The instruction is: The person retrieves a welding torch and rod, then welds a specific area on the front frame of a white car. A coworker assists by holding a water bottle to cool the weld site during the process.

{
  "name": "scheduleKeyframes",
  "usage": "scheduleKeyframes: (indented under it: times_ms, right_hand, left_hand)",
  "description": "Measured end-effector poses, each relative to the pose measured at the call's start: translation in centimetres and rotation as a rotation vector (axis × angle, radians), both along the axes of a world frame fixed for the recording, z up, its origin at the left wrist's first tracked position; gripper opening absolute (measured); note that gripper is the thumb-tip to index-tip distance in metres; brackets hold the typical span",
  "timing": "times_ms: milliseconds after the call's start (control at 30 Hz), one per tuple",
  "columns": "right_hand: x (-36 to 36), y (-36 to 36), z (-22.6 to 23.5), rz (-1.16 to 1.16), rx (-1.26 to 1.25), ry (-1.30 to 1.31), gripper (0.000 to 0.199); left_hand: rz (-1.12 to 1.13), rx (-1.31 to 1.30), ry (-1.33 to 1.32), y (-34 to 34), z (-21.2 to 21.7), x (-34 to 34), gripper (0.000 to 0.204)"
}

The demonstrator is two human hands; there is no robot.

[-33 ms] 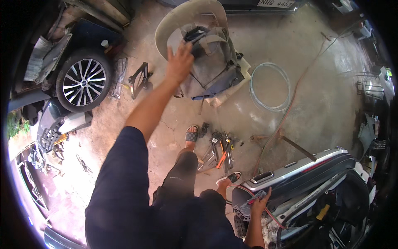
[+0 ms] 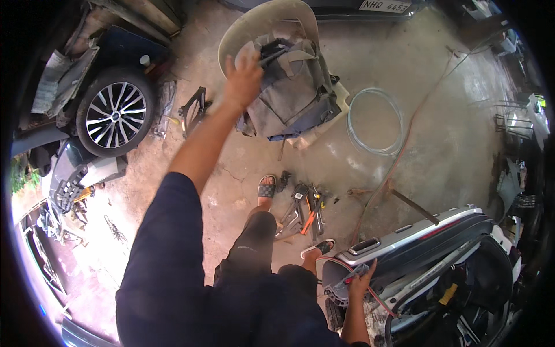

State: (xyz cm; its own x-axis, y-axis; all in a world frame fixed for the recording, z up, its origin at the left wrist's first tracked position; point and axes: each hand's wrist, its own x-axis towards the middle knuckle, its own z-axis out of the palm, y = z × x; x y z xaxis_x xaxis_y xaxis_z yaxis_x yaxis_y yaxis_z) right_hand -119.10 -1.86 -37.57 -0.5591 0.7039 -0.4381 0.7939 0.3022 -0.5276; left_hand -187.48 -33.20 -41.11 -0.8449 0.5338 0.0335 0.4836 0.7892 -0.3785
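Note:
My left hand (image 2: 243, 80) reaches over the left side of a worn grey cloth bag (image 2: 289, 95) with its fingers spread. The bag rests on a beige plastic chair (image 2: 232, 32), its top flap and strap rumpled. Nothing shows in that hand; whether its fingertips touch the bag or chair I cannot tell. Low on the right, my right hand (image 2: 359, 284) is closed around a small grey-and-red hand tool (image 2: 357, 273), mostly covered by the fingers. A thin red hose (image 2: 378, 301) passes beside it, next to a white-and-black car body panel (image 2: 416, 240).
Wrenches and an orange-handled tool (image 2: 310, 221) lie by my feet. A wire coil (image 2: 351, 124) and long hose (image 2: 411, 124) cross the floor to the right. A wheel (image 2: 117, 113) and black metal jack (image 2: 192, 110) are left. A dark car bumper (image 2: 341, 11) stands beyond the chair.
My left hand has shifted slightly left and away from the bag, showing more of its top. My right hand stays closed on the tool in nearly the same place.

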Motion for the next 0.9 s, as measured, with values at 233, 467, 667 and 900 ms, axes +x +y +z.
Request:
scheduleKeyframes:
  times_ms: [233,467,667,900]
  right_hand:
    - [-14.4,-2.1,5.5,0.062,-0.079,0.006,0.098]
    - [-20.2,-0.2,11.7,-0.054,-0.098,-0.106,0.092]
    - [-13.3,8.4,7.0,-0.171,-0.02,-0.049,0.07]
    - [-12.9,15.4,3.3,-0.183,-0.343,-0.035,0.03]
  left_hand:
    - [0.089,0.442,0.029,-8.8,6.0,-6.2,0.056]
    - [-0.058,0.681,-0.562,-1.8,-1.7,12.4,0.075]
    - [-0.036,0.716,-0.583,5.5,3.0,14.2,0.091]
    - [0.243,0.55,-0.375,18.3,9.7,1.9,0.113]
